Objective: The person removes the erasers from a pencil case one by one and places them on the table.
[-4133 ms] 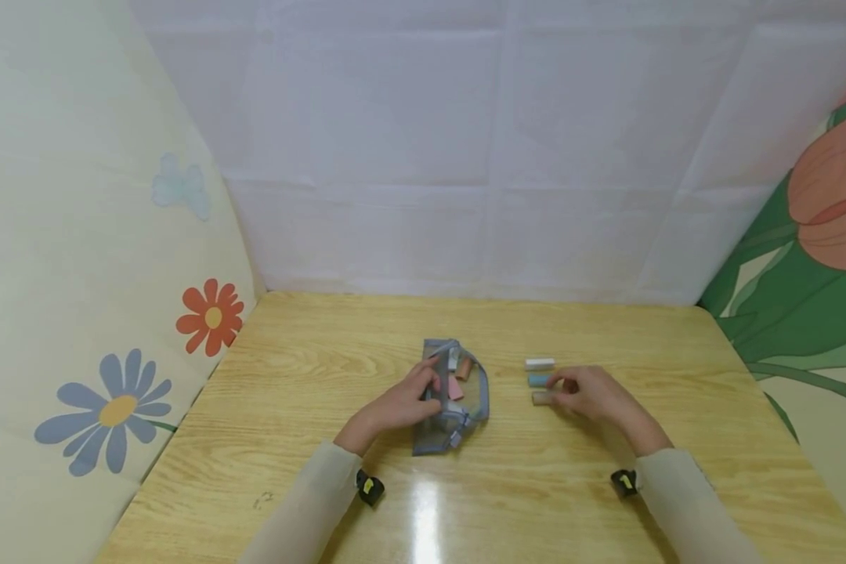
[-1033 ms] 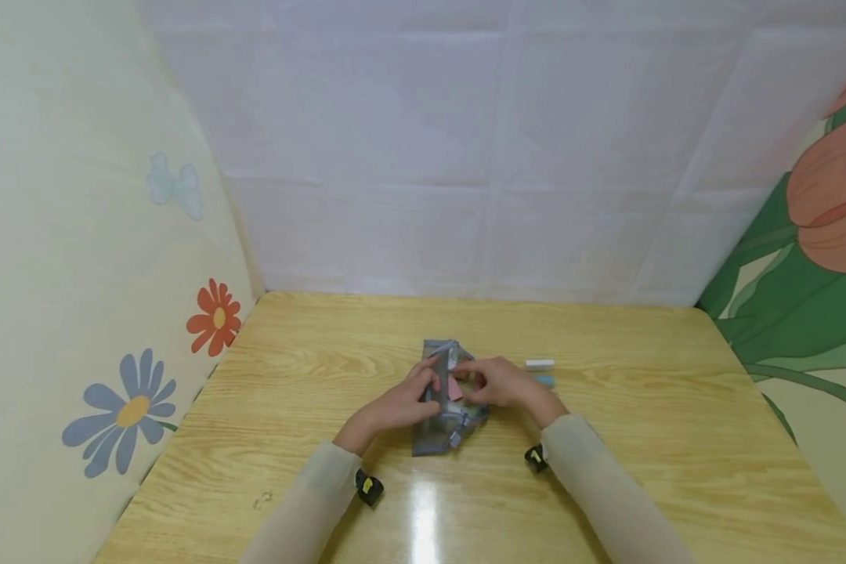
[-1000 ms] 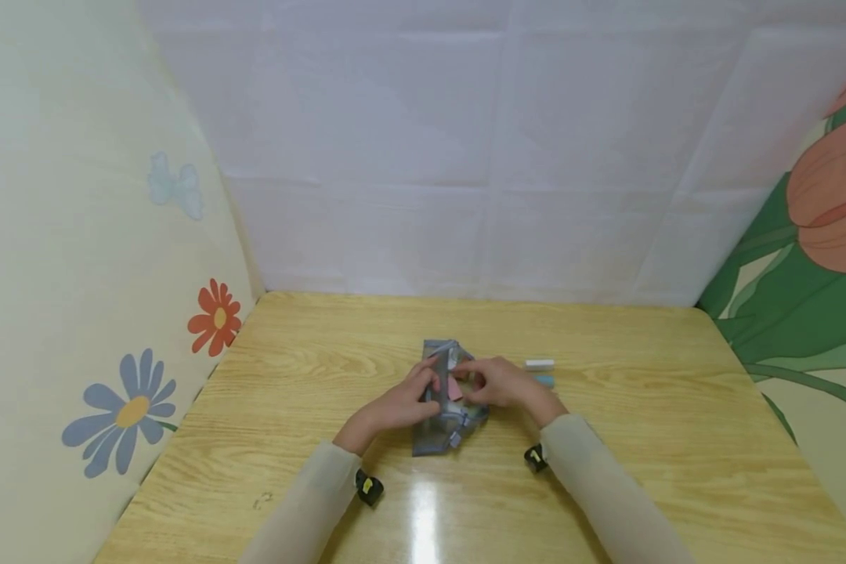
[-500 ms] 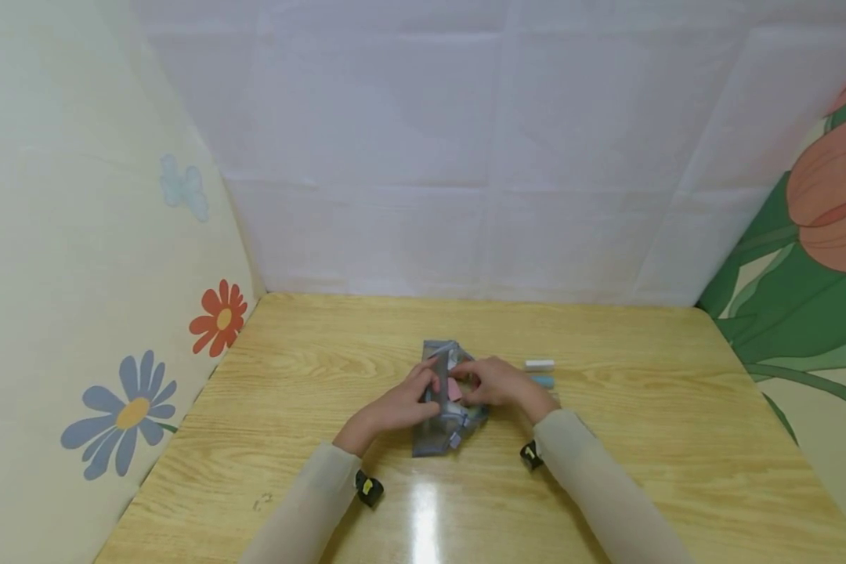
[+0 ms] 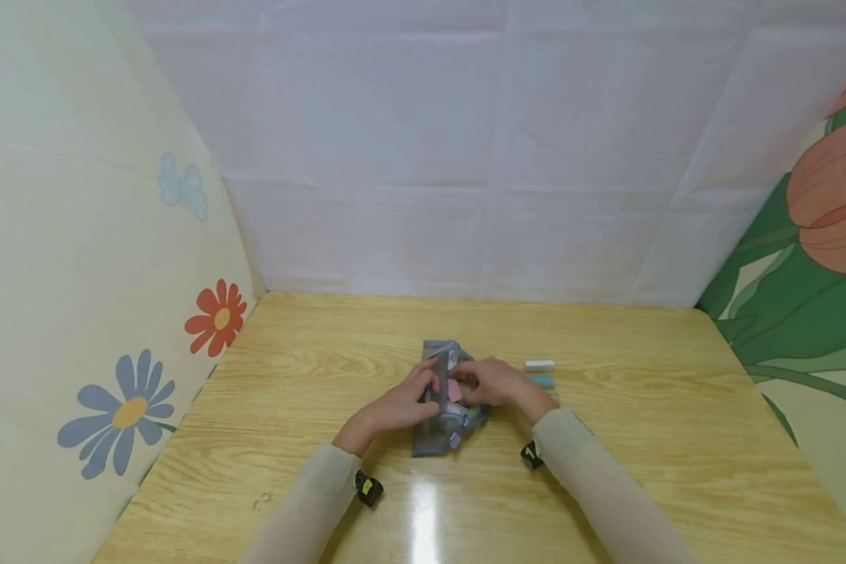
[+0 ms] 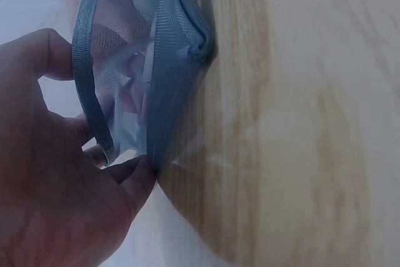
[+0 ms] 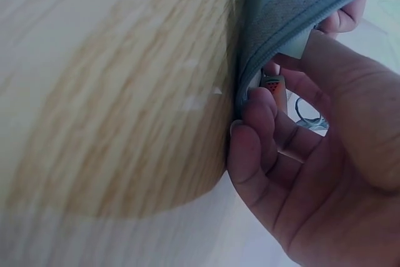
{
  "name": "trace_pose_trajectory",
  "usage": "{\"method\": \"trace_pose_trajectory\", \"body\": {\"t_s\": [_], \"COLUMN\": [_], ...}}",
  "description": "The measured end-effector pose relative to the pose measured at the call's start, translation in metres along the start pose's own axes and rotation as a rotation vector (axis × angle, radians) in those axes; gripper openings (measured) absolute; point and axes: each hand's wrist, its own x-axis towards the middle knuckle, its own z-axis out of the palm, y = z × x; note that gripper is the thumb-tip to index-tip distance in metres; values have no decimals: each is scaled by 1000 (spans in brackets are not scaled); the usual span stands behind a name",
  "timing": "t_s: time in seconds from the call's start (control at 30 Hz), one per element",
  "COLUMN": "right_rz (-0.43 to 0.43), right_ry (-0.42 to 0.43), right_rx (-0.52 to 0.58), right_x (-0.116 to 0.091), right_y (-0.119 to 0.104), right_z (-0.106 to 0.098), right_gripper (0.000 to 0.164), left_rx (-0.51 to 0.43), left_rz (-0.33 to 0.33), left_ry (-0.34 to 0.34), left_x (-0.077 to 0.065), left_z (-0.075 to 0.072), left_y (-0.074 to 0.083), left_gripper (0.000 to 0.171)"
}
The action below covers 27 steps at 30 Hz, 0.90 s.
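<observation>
A grey-blue zipped mesh pouch (image 5: 430, 440) lies unzipped on the table between both hands. My left hand (image 5: 402, 401) grips its left side; in the left wrist view the thumb and fingers are round its edge. My right hand (image 5: 499, 384) reaches into the opening from the right with curled fingers. In the right wrist view, its thumb and a finger pinch a small pale block (image 7: 296, 47) at the pouch's rim. A small piece with a watermelon print (image 7: 274, 83) sits behind the fingers. A pink block (image 5: 454, 390) shows inside the pouch.
To the right, a white stick-shaped block (image 5: 539, 365) and a blue one (image 5: 544, 381) lie in a row. A third, beige piece (image 5: 554, 396) is mostly hidden by the right wrist. A wood-grain table (image 5: 324, 352) spreads around, with cloth walls behind and beside it.
My right hand has moved left from the row of blocks to the pouch and into its opening. Over the last second it barely shifts. The left hand stays in place.
</observation>
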Motion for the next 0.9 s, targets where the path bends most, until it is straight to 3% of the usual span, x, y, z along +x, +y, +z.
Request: {"method": "trace_pose_trajectory", "body": {"t_s": [0.3, 0.9], "right_rz": [19, -67], "right_ry": [20, 74], "right_rx": [-11, -5], "right_x": [-1, -11], "right_y": [0, 0], "right_z": [2, -3], "right_gripper": [45, 38], "left_rx": [8, 2], "left_rz": [-6, 21], "left_ry": [1, 16], "left_x": [0, -1], "left_z": [1, -1], "left_y": [0, 2], "left_gripper": [24, 23]}}
